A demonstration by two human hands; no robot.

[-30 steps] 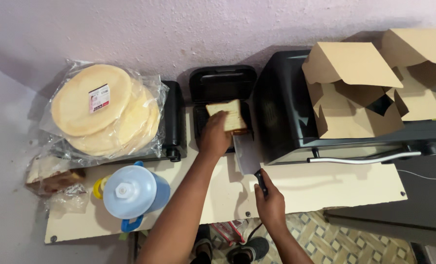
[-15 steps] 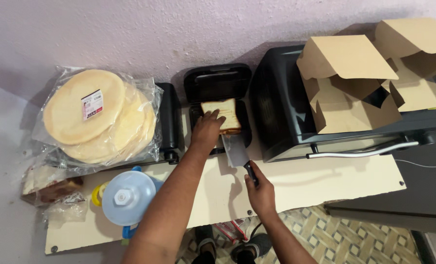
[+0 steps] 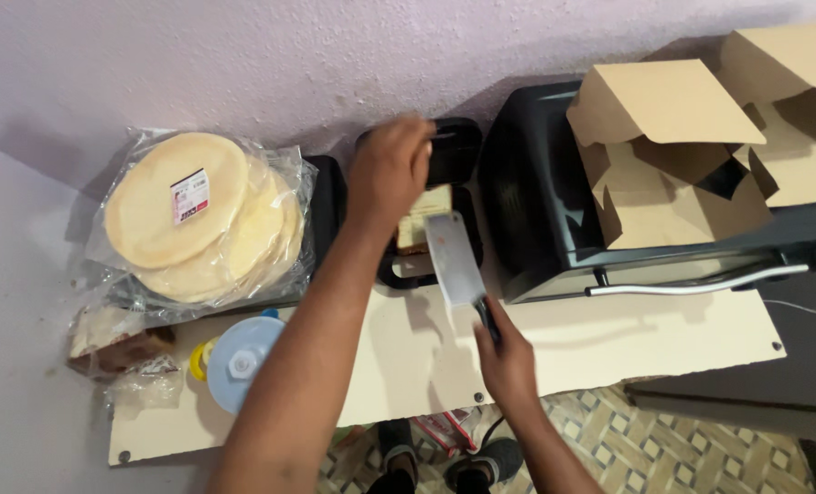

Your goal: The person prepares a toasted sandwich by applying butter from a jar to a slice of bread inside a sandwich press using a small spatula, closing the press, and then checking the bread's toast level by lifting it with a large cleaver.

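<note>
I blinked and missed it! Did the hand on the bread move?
Yes. The left hand moved off the bread up to the sandwich maker's lid, toward the wall.

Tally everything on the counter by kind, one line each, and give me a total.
Black sandwich press: 1
Bread slice in it: 1
Cleaver: 1
Black oven: 1
Cardboard boxes: 2
Bag of flatbreads: 1
Blue-lidded jug: 1
Bagged bread loaf: 1
Total: 9

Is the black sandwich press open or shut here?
Open. The sandwich press lid stands raised under the left hand, and bread shows on the lower plate.
</note>
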